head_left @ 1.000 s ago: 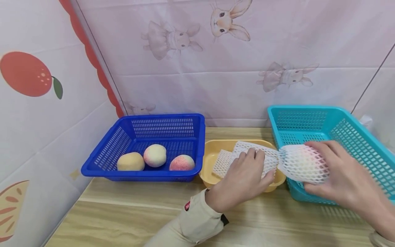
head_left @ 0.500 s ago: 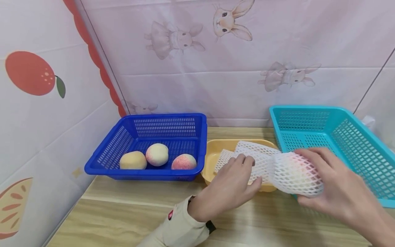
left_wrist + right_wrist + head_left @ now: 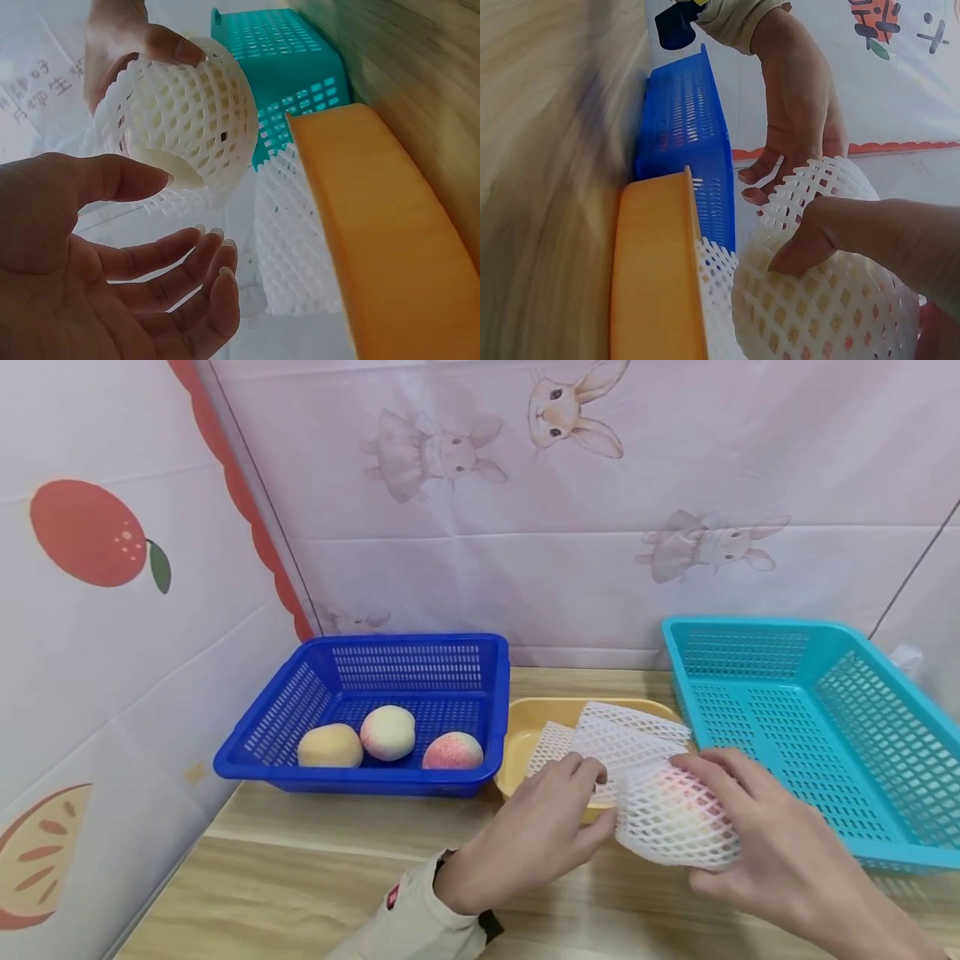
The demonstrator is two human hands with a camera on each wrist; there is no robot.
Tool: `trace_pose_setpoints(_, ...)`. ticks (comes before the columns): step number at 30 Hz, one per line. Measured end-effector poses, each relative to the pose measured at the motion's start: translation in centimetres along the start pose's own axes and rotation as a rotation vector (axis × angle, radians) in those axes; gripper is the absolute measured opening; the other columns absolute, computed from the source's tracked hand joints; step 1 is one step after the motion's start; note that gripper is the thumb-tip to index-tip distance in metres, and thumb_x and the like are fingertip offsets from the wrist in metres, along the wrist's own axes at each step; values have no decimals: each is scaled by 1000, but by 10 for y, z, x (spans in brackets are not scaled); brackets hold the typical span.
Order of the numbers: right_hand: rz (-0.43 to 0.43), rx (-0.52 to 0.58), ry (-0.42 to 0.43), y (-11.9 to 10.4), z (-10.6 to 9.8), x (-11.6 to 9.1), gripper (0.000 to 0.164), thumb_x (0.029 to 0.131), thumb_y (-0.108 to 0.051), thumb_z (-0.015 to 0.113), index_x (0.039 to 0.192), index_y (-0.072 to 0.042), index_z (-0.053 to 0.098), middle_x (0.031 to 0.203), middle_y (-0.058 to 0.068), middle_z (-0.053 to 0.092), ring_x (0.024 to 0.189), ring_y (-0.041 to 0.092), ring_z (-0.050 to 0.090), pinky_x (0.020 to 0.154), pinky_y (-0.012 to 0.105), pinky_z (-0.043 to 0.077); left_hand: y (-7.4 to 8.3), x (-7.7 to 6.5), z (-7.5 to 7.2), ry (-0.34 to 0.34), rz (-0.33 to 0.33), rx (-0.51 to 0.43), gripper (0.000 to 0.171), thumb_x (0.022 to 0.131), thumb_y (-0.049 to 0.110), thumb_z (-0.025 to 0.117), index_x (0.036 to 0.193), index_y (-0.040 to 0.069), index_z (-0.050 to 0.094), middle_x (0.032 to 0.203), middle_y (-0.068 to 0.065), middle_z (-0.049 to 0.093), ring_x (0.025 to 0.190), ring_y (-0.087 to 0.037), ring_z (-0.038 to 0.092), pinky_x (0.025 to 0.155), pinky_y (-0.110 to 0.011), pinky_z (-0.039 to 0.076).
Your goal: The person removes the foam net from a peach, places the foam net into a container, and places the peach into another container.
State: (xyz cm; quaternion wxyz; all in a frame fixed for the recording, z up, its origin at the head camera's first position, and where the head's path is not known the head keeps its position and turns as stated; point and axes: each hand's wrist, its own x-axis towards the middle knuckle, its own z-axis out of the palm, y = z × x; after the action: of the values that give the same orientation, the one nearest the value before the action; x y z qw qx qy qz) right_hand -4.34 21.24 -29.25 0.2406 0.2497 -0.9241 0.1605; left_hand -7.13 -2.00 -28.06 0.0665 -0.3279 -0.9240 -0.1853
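My right hand (image 3: 780, 843) grips a pink and pale-yellow peach (image 3: 686, 802) wrapped in a white foam net sleeve (image 3: 645, 827), over the front of the yellow tray. In the right wrist view its thumb (image 3: 810, 240) presses on the netting. My left hand (image 3: 536, 822) is just left of the sleeve's end, fingers loosely bent and nothing between them. Seen from the left wrist, the thumb tip (image 3: 161, 180) is right at the edge of the net sleeve (image 3: 202, 105), while the other fingers (image 3: 202, 262) spread below. More flat net sleeves (image 3: 622, 747) lie in the tray behind.
The yellow tray (image 3: 525, 727) stands between a blue basket (image 3: 363, 777) and a turquoise basket (image 3: 765, 735). Inside the blue one are a yellowish peach (image 3: 330, 747) and two pinkish peaches (image 3: 387, 732). A printed cloth wall (image 3: 480, 577) rises behind the wooden table (image 3: 315, 860).
My right hand has brought the netted peach left and toward me, away from the turquoise basket. My left hand has drawn back left and down, off the net sleeves in the tray.
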Motion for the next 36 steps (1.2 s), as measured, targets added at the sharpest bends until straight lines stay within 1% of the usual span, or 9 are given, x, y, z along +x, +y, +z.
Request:
trace_pose_setpoints(4,-9,11,-23,-4,10,-4,99,38,-27,89,129,-15,53,122,3,51,95,24,57,56,38,48,-5,-4,4,-47,-40,-67,23,93,26,59,106,8,63,95,2,60,80,-6,53,69,-18,46)
trace_pose_setpoints(7,0,18,-76,-8,18,-6,98,39,-30,89,129,-14,53,123,4,52,96,23,57,60,39,50,-9,-7,9,-87,-60,-121,16,90,21,60,101,9,62,89,4,58,75,-4,51,65,-15,44)
trace_pose_setpoints(11,9,26,-137,-14,28,-7,97,42,-34,90,130,-15,53,121,4,53,97,23,57,66,42,51,-13,-12,14,-101,-39,-104,13,85,15,62,97,9,62,85,5,54,71,-3,48,61,-15,42)
trace_pose_setpoints(14,28,23,-172,-16,34,-9,95,43,-34,90,129,-14,54,121,1,53,97,20,56,67,40,51,-16,-15,18,-113,-33,-94,12,84,13,62,96,9,62,83,6,53,70,-3,47,61,-14,41)
trace_pose_setpoints(19,74,33,-234,-19,42,-13,91,45,-33,88,128,-15,55,121,-2,52,96,16,56,67,38,51,-19,-18,22,-162,-73,-159,4,83,10,63,84,13,60,78,9,51,67,-1,47,57,-14,40)
trace_pose_setpoints(22,68,42,-238,-20,48,-17,90,45,-34,88,127,-16,55,120,-4,52,95,13,55,67,36,50,-22,-21,25,-181,-78,-192,12,81,7,63,75,16,59,72,12,51,62,1,46,53,-13,39)
trace_pose_setpoints(26,59,51,-238,-20,55,-20,90,45,-34,87,128,-19,54,119,-9,52,96,10,54,69,36,50,-26,-24,29,-209,-79,-235,15,80,5,64,73,17,58,65,14,50,57,3,44,50,-13,39)
trace_pose_setpoints(33,60,49,-242,-19,58,-21,92,46,-33,86,131,-19,52,119,-8,52,98,12,54,70,39,50,-29,-23,36,-185,-44,-270,12,80,4,63,76,14,60,67,13,50,58,4,44,52,-11,39)
trace_pose_setpoints(36,57,51,-265,-18,57,-21,91,51,-38,88,132,-18,51,120,-6,53,100,14,55,71,39,51,-30,-23,37,-181,-38,-297,9,79,2,63,79,11,62,70,12,53,61,4,46,55,-11,41)
